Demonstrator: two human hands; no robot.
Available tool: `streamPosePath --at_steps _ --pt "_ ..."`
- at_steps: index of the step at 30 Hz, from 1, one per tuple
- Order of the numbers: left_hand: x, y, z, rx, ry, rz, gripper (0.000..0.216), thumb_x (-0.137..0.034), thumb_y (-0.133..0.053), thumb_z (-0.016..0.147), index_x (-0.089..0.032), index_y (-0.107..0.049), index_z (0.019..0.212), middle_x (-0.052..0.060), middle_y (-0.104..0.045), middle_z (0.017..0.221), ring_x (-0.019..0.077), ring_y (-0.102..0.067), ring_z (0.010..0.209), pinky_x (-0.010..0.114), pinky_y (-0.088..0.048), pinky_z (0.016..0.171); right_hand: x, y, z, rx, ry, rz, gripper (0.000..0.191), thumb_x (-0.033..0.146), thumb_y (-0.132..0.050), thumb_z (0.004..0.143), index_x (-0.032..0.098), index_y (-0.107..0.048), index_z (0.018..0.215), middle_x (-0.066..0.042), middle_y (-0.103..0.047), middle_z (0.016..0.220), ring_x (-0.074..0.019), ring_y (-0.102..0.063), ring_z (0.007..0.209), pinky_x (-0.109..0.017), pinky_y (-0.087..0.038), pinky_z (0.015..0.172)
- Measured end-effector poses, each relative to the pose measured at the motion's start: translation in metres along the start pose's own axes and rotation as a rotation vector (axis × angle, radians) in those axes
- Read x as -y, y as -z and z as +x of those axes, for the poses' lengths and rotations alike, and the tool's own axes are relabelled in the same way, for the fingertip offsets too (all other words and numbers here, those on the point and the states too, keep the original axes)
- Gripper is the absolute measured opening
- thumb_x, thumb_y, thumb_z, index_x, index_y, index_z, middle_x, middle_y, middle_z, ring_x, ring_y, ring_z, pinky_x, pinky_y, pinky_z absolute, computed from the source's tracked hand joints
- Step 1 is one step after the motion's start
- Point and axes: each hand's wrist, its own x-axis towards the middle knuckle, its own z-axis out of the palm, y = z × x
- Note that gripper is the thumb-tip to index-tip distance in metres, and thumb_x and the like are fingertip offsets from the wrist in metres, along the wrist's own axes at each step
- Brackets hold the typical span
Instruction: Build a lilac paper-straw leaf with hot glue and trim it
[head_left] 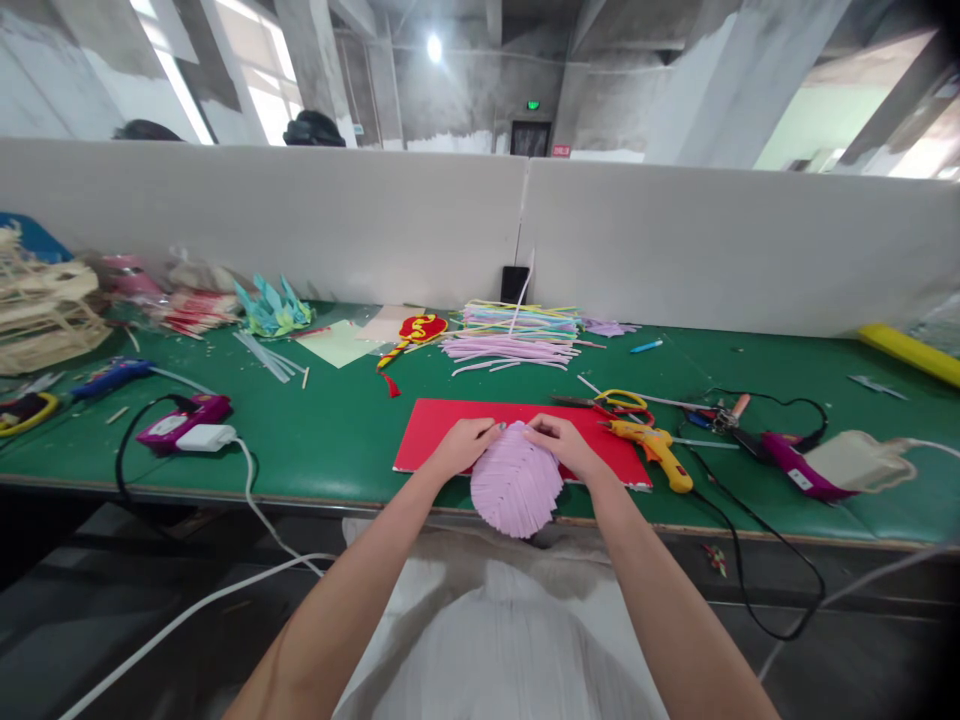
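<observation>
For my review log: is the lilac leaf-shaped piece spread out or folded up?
Spread out: the lilac piece shows a broad face of slanting strips, with the left hand and right hand at its upper edge.

Lilac oval piece (516, 485), herringbone pattern; red board (429, 428); green tabletop (337, 420); yellow glue gun (661, 452).

Blk phone (513, 284) by wht partition (337, 215), teal ppr craft (274, 308), grn sign (533, 104)
</observation>
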Motion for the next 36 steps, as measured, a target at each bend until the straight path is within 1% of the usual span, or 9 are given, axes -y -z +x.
streamPosePath --at_steps 8,13,16,20,22,24,27,31,36 --pt "0.001 0.000 0.000 -0.014 0.067 -0.164 0.029 -0.035 -0.043 0.084 -0.018 -0.038 0.061 -0.006 -0.039 0.060 0.0107 -0.040 0.060 0.022 -0.031 0.058 0.000 0.000 -0.001 -0.004 -0.006 0.018 0.029 0.045 -0.068 0.069 0.017 -0.060 0.074 0.001 -0.059 0.072 -0.0147 -0.053 0.072 -0.029 -0.041 0.071" --pt "0.003 0.001 0.001 -0.030 0.101 -0.272 0.029 -0.039 -0.048 0.082 -0.017 -0.046 0.063 -0.004 -0.045 0.062 0.0124 -0.045 0.063 0.023 -0.037 0.061 -0.004 0.000 -0.001 -0.031 -0.007 0.051 0.028 0.044 -0.070 0.069 0.017 -0.063 0.074 0.001 -0.061 0.072 -0.0147 -0.054 0.072 -0.029 -0.043 0.072" --pt "0.003 0.002 0.002 -0.078 0.121 -0.357 0.034 -0.045 -0.042 0.086 -0.016 -0.055 0.074 0.001 -0.059 0.076 0.0164 -0.054 0.077 0.027 -0.044 0.073 -0.012 0.003 0.002 -0.104 -0.019 0.086 0.027 0.041 -0.069 0.073 0.016 -0.063 0.079 0.001 -0.062 0.077 -0.0154 -0.057 0.075 -0.031 -0.046 0.073" --pt "0.008 0.003 0.003 -0.123 0.140 -0.477 0.043 -0.049 -0.036 0.089 -0.015 -0.063 0.095 0.008 -0.066 0.101 0.0213 -0.056 0.103 0.034 -0.042 0.093 -0.027 0.008 0.009 -0.245 -0.054 0.167 0.031 0.035 -0.056 0.088 0.015 -0.057 0.111 -0.006 -0.060 0.110 -0.0190 -0.060 0.094 -0.039 -0.051 0.080" --pt "0.012 0.003 0.003 -0.132 0.159 -0.532 0.044 -0.050 -0.040 0.088 -0.016 -0.063 0.101 0.009 -0.067 0.105 0.0227 -0.054 0.111 0.036 -0.041 0.097 -0.033 0.011 0.013 -0.308 -0.067 0.228 0.034 0.034 -0.054 0.089 0.016 -0.054 0.118 -0.008 -0.057 0.117 -0.0203 -0.059 0.099 -0.041 -0.051 0.082" --pt "0.015 0.003 0.004 -0.138 0.186 -0.584 0.042 -0.050 -0.049 0.085 -0.016 -0.062 0.105 0.010 -0.067 0.108 0.0237 -0.054 0.114 0.036 -0.042 0.097 -0.037 0.014 0.015 -0.357 -0.074 0.295 0.034 0.034 -0.054 0.089 0.017 -0.054 0.118 -0.008 -0.057 0.118 -0.0204 -0.059 0.099 -0.041 -0.051 0.083" --pt "0.015 0.003 0.004 -0.115 0.228 -0.669 0.046 -0.050 -0.058 0.079 -0.016 -0.058 0.111 0.010 -0.068 0.103 0.0245 -0.061 0.104 0.037 -0.050 0.087 -0.035 0.015 0.016 -0.395 -0.076 0.394 0.034 0.034 -0.054 0.089 0.016 -0.053 0.118 -0.008 -0.057 0.118 -0.0198 -0.059 0.099 -0.041 -0.051 0.082" --pt "0.009 0.003 0.004 -0.056 0.262 -0.771 0.051 -0.052 -0.064 0.074 -0.013 -0.055 0.106 0.012 -0.070 0.091 0.0245 -0.069 0.081 0.037 -0.056 0.070 -0.025 0.010 0.011 -0.336 -0.068 0.493 0.038 0.038 -0.064 0.080 0.022 -0.055 0.113 -0.006 -0.062 0.111 -0.0198 -0.062 0.094 -0.039 -0.053 0.080" --pt "0.011 0.001 0.006 -0.119 0.274 -0.803 0.050 -0.051 -0.074 0.063 -0.013 -0.057 0.091 0.007 -0.067 0.090 0.0212 -0.067 0.080 0.036 -0.056 0.073 -0.011 -0.004 0.004 -0.179 -0.078 0.518 0.052 0.033 -0.080 0.060 0.023 -0.059 0.106 -0.004 -0.067 0.110 -0.0229 -0.063 0.098 -0.039 -0.054 0.083"
